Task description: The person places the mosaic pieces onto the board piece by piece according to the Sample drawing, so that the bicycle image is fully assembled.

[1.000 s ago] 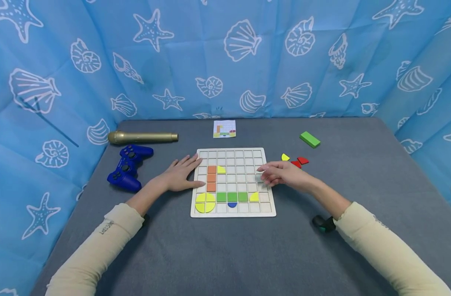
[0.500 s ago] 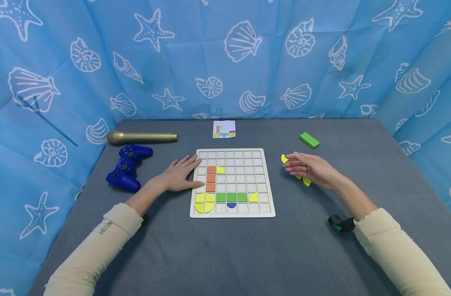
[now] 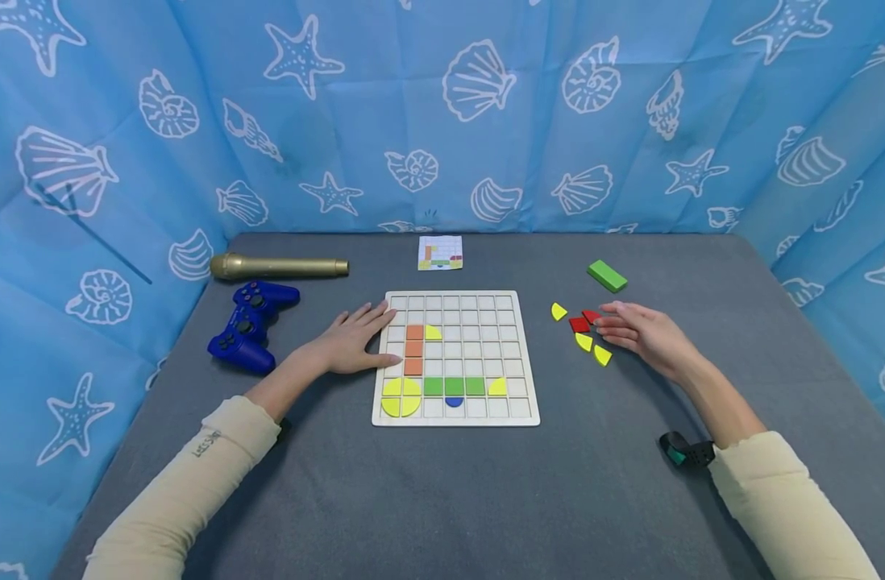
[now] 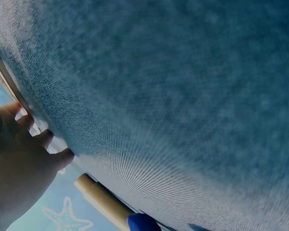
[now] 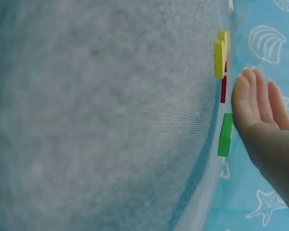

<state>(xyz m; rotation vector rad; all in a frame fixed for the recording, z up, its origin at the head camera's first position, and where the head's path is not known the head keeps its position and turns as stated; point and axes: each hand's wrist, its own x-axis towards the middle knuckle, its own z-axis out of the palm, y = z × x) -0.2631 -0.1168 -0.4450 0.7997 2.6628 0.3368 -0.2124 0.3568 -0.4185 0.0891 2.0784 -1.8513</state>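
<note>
A white grid board [image 3: 486,314] lies mid-table, with orange, green, yellow and blue flat pieces in some squares. On its left edge rests my left hand [image 3: 351,345], fingers spread and thumb over the outer squares. To the right of the board are loose pieces: a red square [image 3: 579,325], a red quarter-circle [image 3: 591,316] and several yellow quarter-circles [image 3: 583,341]. My right hand [image 3: 649,337] is just beside them, fingertips next to the red quarter-circle. Its fingers look extended in the right wrist view, and no held piece shows.
A small pattern card [image 3: 440,253] lies behind the board, and a green block [image 3: 607,275] at the back right. On the left are a gold microphone [image 3: 279,267] and a blue game controller [image 3: 254,326]. A blue shell-print curtain [image 3: 428,105] hangs around the table.
My right hand has moved right from the board's right edge, over the loose pieces and then past them, uncovering the red and yellow ones. My left hand stays on the board.
</note>
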